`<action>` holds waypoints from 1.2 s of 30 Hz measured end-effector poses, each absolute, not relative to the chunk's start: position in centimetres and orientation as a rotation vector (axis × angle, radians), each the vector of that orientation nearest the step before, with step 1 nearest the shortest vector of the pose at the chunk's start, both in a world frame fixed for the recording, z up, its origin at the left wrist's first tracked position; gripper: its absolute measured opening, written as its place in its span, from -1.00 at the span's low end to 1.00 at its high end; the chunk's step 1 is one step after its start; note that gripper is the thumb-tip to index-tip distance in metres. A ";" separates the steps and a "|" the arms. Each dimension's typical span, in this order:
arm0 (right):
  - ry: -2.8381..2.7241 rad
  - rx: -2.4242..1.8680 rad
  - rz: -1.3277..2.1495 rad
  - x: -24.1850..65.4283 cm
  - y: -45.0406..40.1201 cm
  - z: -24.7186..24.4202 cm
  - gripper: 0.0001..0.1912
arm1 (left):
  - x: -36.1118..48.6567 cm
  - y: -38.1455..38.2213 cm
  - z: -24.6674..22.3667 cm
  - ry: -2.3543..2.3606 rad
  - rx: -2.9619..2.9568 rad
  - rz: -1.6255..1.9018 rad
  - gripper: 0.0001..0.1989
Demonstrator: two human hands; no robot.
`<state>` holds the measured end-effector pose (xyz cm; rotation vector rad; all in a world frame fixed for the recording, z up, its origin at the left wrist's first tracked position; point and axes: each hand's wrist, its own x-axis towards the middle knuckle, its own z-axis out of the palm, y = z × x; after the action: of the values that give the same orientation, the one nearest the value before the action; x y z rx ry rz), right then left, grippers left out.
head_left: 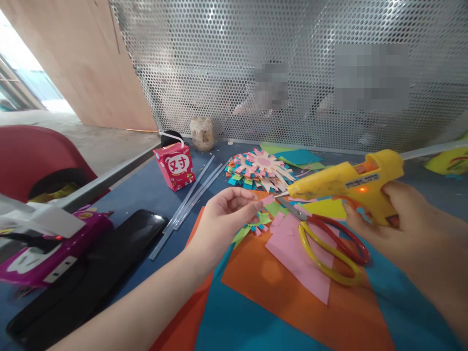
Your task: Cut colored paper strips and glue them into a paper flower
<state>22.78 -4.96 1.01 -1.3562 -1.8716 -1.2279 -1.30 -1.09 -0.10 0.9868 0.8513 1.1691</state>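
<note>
My right hand point(395, 219) grips a yellow hot glue gun point(343, 178) by its handle, its small light glowing orange and a glue stick running out of its back. The nozzle meets or nearly meets a small pink paper strip point(267, 200), pinched between the thumb and fingers of my left hand point(230, 209). Below lie scissors point(321, 239) with one red and one yellow handle loop, resting on pink paper point(300, 263) and orange paper point(256, 273). A small fringed paper piece point(256, 226) in green, blue and pink sits under my left fingers.
Fringed paper flowers point(261, 165) are piled at the back. Clear glue sticks point(190, 200), a red drink carton point(176, 165) with a straw and a jar point(202, 133) stand or lie left. A black phone point(87, 273) and purple power strip point(66, 243) are nearer. Perforated metal point(204, 58) borders the table.
</note>
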 end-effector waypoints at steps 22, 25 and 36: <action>-1.833 -1.408 -1.175 22.8 -4.8 0.9 -0.79 | -1.3 -1.2 0.1 0.879 1.031 1.136 -0.79; -1.854 -1.357 -1.167 22.7 -4.8 1.0 -0.81 | -1.4 -1.1 0.0 0.863 1.045 1.133 -0.78; -1.902 -1.554 -1.003 22.7 -5.1 0.9 -0.74 | -1.3 -1.2 0.3 0.888 1.025 1.125 -0.79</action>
<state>22.69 -5.14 0.93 -1.5542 -1.9020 -1.0027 -1.31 -1.23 0.26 1.0249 0.8884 1.1252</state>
